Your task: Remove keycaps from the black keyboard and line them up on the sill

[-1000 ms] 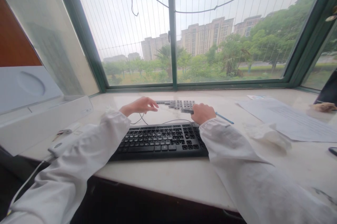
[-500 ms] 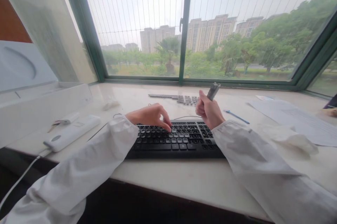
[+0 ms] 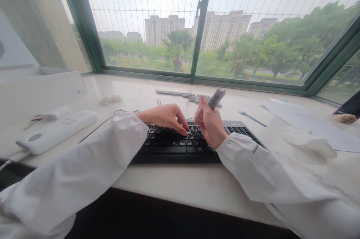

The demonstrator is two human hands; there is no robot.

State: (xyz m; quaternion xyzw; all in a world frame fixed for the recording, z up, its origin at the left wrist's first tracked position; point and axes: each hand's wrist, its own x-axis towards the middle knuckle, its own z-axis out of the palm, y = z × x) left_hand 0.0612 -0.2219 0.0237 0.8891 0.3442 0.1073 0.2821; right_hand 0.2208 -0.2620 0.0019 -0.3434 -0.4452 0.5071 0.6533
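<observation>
A black keyboard (image 3: 168, 156) lies on the white counter under both hands. Some of its key places show bare square sockets, while others carry keycaps. My left hand (image 3: 168, 117) is over the middle of the keys, thumb and forefinger bent together in a pinch at a key; whatever is between the fingertips is too small to make out. Just above the keyboard's right part, my right hand (image 3: 208, 124) is closed in a fist around a short dark-grey bar-shaped object (image 3: 217, 98), which sticks up past the thumb.
Behind the keyboard lie loose grey keycaps (image 3: 194, 97) and a long strip. A blue stick (image 3: 253, 119) and paper sheets (image 3: 312, 124) are on the right. To the left are a white power strip (image 3: 57, 132), keys (image 3: 35, 120) and a white box (image 3: 42, 91). The window (image 3: 146, 51) stands behind.
My right hand, with the grey object, has moved left and inward, closer to my left hand. My left hand has shifted slightly right along the keys. The view has tilted a little.
</observation>
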